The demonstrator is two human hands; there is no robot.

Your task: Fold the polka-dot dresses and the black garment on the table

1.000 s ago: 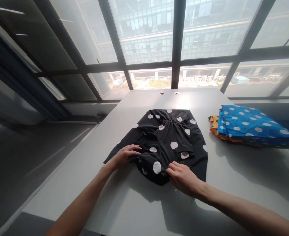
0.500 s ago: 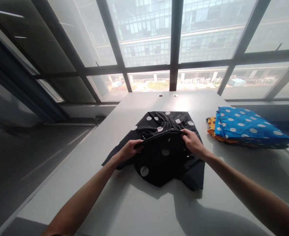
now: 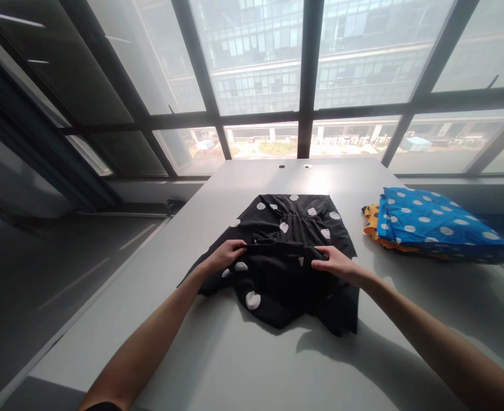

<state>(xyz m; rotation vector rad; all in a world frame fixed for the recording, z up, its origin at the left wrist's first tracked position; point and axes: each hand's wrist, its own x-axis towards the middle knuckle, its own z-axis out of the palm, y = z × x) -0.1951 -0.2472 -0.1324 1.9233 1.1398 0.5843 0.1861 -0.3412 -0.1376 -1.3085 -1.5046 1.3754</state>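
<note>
A black garment with white polka dots (image 3: pixel 277 291) lies on the white table, its upper part gathered by a drawstring-like seam and its lower edge uneven. My left hand (image 3: pixel 225 255) pinches the left end of a folded edge across the garment's middle. At the right end of that edge, my right hand (image 3: pixel 335 264) has its thumb and fingers around the cloth, with a looser hold. The fold sits low, close to the layers beneath it. Part of the cloth under the fold is hidden.
A blue polka-dot cloth (image 3: pixel 440 220) rests folded on a yellow one with black dots (image 3: pixel 370 220) at the right. The white table (image 3: pixel 183 365) reaches toward large windows, with two round cable holes near its far end. A dark curtain (image 3: pixel 50 137) hangs at left.
Both hands have lowered the folded edge from a raised position onto the garment. The fold now lies flatter, and the gathered part behind it shows more.
</note>
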